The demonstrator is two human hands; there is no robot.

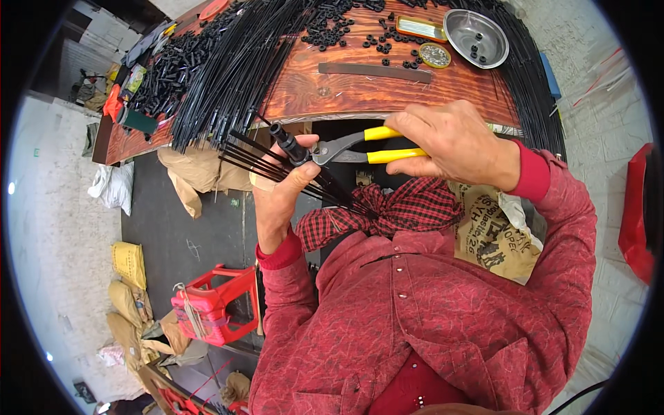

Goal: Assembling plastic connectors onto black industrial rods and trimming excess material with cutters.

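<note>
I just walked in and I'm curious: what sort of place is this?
Probably a small assembly workshop. A wooden workbench is piled with thin black rods and small black parts, and the person's right hand squeezes yellow-handled pliers.

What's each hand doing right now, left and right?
Left hand: closed on a bundle of thin black rods with a black cylindrical plastic cap at the end.
Right hand: closed on yellow-handled metal pliers, jaws at the cap.

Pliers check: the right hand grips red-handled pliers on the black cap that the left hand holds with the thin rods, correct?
Not quite. The head view shows the pliers have yellow handles, not red. The right hand does grip them on the black cap, held with the thin rods by the left hand.
</note>
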